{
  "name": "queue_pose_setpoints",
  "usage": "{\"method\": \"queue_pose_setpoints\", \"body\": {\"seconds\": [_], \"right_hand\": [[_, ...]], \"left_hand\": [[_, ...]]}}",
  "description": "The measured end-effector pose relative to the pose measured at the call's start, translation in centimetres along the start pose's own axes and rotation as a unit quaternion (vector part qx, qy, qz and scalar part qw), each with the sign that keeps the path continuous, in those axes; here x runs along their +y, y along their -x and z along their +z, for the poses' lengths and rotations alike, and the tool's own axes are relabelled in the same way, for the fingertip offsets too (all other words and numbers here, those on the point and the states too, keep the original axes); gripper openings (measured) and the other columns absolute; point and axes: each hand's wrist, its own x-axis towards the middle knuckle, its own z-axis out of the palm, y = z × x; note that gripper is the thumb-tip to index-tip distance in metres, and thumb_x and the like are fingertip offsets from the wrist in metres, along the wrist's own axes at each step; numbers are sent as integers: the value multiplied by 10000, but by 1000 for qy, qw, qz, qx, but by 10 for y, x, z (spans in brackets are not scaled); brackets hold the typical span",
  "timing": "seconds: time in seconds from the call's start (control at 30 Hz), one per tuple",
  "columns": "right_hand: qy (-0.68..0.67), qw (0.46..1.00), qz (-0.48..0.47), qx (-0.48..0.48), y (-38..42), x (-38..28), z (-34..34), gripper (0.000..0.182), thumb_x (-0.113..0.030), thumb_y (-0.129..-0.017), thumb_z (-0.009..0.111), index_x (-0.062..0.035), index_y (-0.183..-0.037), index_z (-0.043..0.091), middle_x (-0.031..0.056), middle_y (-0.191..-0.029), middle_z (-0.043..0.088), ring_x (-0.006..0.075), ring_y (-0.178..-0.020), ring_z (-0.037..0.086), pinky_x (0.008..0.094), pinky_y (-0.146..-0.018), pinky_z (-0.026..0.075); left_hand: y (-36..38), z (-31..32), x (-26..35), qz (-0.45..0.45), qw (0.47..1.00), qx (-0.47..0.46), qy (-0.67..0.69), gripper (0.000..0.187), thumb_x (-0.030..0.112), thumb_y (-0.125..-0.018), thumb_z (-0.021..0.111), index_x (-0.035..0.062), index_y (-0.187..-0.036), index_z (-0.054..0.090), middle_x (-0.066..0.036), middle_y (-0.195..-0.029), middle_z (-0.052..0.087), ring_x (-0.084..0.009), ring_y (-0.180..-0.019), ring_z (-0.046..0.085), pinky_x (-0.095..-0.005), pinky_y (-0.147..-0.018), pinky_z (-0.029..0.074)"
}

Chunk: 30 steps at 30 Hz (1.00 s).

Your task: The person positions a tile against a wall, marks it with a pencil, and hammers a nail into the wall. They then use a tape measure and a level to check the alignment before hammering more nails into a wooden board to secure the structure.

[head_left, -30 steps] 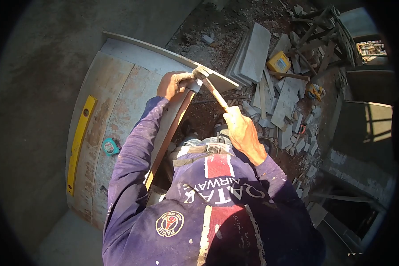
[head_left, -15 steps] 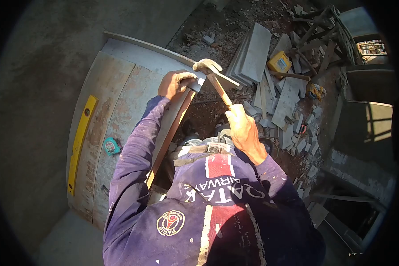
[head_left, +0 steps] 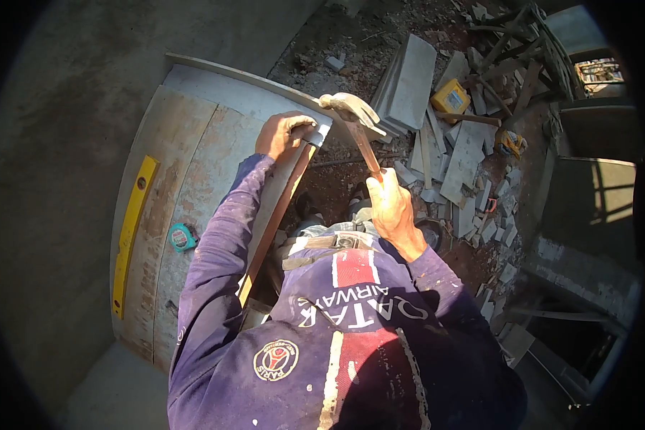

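Observation:
My right hand [head_left: 393, 211] grips the wooden handle of a claw hammer [head_left: 364, 145]. The hammer's metal head is raised beside the far right corner of a wooden panel surface [head_left: 218, 161], with a thin upright strip [head_left: 251, 77] along its far edge. At that corner my left hand [head_left: 283, 135] rests with fingers curled together, next to a small grey piece [head_left: 320, 132]. What the left fingers pinch, if anything, is hidden. A wooden edge board [head_left: 283, 208] runs from the corner towards my body.
On the panel lie a yellow spirit level [head_left: 134, 236] and a teal tape measure [head_left: 182, 236]. Leaning slabs [head_left: 411, 82], broken tile pieces [head_left: 466, 165], a yellow container [head_left: 451, 98] and scrap timber [head_left: 505, 46] cover the ground at right. A wall [head_left: 50, 143] stands left.
The hammer head has shifted slightly to the right and turned, its handle now more upright in the picture. My left hand has stayed at the corner.

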Motion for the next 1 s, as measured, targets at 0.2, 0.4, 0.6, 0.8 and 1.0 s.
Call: {"method": "queue_pose_setpoints", "body": {"seconds": [0.2, 0.4, 0.6, 0.8, 1.0], "right_hand": [[90, 991, 5, -102, 1, 41, 17, 152, -168, -999, 546, -32, -991, 477, 240, -714, 614, 459, -715, 635, 516, -559, 470], [-8, 1000, -5, -13, 3, 13, 11, 126, -147, -995, 538, -35, -1013, 485, 235, -750, 623, 462, -742, 636, 516, -561, 465], [68, 994, 3, -80, 7, 59, 23, 138, -164, -1002, 525, -33, -998, 479, 247, -703, 602, 467, -726, 630, 507, -557, 464], [-46, 997, 52, -24, 70, 87, 0, 124, -129, -999, 537, -6, -1004, 519, 209, -687, 564, 423, -627, 591, 447, -545, 447], [-41, 987, 149, -50, 152, 131, -36, 136, -147, -990, 557, -22, -1043, 547, 227, -782, 644, 438, -734, 643, 461, -590, 489]], "left_hand": [[0, 2, -6, -7, 1000, -13, -10, 150, 135, -881, 680, 124, -1012, 750, -92, -956, 732, -297, -844, 701, -356, -747, 533], [0, -3, 7, -13, 1000, -2, -8, 163, 135, -888, 674, 115, -1030, 753, -106, -958, 733, -293, -845, 704, -353, -755, 536], [-1, 3, -10, 6, 1000, -3, 29, 171, 74, -881, 670, 69, -1035, 743, -111, -992, 737, -273, -884, 716, -325, -789, 545], [5, -5, 7, -6, 999, -23, 32, 162, 31, -898, 637, 6, -1034, 723, -136, -1049, 733, -227, -953, 711, -298, -860, 530], [16, 7, 17, 68, 980, 90, -165, 179, 101, -840, 700, 31, -1002, 728, -116, -1085, 710, -322, -1180, 597, -382, -985, 490]]}}
